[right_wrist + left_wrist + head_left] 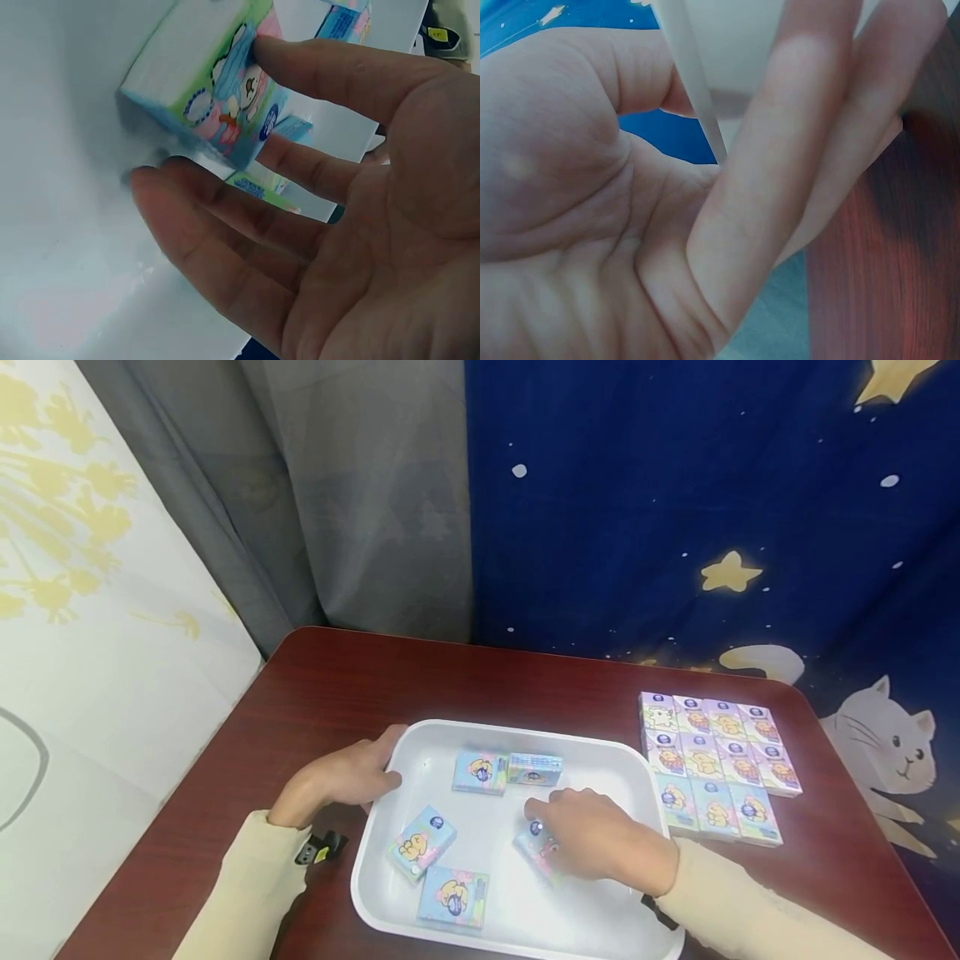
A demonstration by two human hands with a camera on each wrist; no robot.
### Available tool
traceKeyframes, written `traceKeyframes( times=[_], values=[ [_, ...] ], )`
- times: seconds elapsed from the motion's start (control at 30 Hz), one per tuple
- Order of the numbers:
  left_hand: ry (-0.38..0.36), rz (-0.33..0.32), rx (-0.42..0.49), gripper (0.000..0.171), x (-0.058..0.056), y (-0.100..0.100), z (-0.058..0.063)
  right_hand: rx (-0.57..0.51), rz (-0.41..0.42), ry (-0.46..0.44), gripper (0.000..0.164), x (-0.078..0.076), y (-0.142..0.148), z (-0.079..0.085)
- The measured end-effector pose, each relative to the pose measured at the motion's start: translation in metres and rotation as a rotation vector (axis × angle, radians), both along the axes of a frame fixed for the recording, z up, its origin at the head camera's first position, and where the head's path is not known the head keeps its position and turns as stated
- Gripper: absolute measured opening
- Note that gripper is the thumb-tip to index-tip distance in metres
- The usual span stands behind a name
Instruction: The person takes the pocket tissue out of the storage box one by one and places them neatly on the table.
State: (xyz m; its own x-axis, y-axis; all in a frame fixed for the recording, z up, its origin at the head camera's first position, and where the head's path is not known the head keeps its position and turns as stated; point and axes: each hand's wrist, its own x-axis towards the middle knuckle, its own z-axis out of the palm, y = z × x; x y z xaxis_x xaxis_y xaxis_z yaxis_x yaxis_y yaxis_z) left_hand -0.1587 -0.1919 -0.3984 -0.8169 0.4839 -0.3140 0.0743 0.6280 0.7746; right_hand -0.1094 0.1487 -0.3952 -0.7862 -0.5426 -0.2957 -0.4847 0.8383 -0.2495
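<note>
Our right grip (588, 835) pinches a blue packet (536, 843) inside the white tray (487, 827); our left grip (352, 772) clasps that tray's edge. We judge this picking up, next needing a clean lift.

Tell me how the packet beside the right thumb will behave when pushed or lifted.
The packet will probably keep its shape, given its flat faces and fairly square edges. Being boxy, it seems unlikely to roll. The smooth, shiny floor of the tray may let it slide when pushed.
</note>
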Motion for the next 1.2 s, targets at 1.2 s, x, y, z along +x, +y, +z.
traceKeyframes(
  times=[1.2],
  values=[
    [-0.007, 0.006, 0.005, 0.077, 0.0, 0.0, 0.0, -0.206, 0.007, -0.097, 0.045, 0.008, 0.023, 0.009]
  ],
)
